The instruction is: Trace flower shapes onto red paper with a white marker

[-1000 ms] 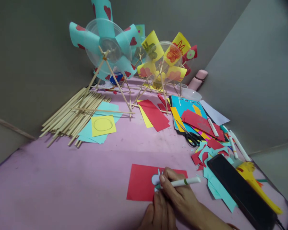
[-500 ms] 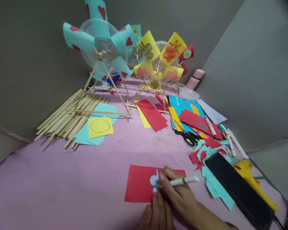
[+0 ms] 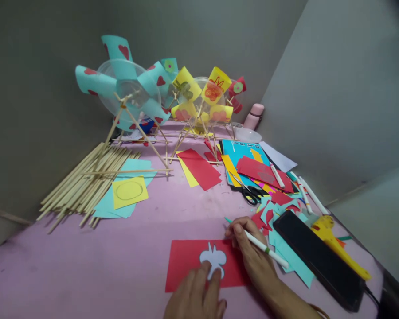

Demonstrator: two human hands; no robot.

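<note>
A red paper sheet [image 3: 186, 265] lies on the pink table near me, with a small white flower-like cut-out [image 3: 213, 257] on it. My left hand [image 3: 196, 297] rests flat on the sheet, fingertips on the lower edge of the cut-out. My right hand [image 3: 251, 252] is closed on a white marker with a green tip [image 3: 266, 249], lifted just beyond the sheet's upper right corner, tip pointing up and left.
Black scissors [image 3: 251, 194], coloured paper scraps [image 3: 272, 212], loose markers [image 3: 307, 195] and a black flat device [image 3: 314, 257] crowd the right side. A bundle of wooden sticks [image 3: 83, 181] and a yellow square [image 3: 129, 191] lie left. Paper windmills [image 3: 129, 93] stand at the back by grey walls.
My right hand lifted the marker off the cut-out and drew back to the right. My left hand slid forward onto the cut-out. The view tilted down and right.
</note>
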